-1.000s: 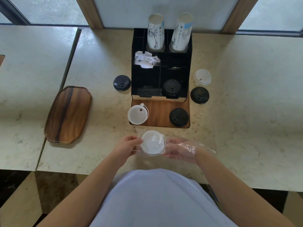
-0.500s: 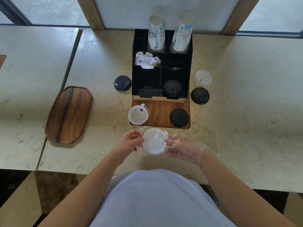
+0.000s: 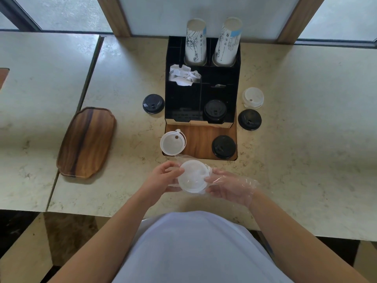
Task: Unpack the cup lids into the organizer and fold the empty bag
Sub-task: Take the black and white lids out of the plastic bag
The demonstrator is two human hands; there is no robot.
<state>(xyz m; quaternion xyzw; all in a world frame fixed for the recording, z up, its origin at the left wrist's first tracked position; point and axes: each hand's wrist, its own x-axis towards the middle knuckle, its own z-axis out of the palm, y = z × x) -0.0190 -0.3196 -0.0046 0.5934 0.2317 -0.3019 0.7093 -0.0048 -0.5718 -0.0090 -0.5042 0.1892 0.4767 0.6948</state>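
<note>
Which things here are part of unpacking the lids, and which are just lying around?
In the job: white lids in the clear bag, left hand, right hand, black organizer.
Lying about: wooden tray, crumpled paper.

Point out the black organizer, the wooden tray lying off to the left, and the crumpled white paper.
black organizer (image 3: 183, 103): head view, on its dark front left compartment.
wooden tray (image 3: 86, 142): head view, on the middle of its grained surface.
crumpled white paper (image 3: 184, 75): head view, on the centre of the wad in the organizer.
</note>
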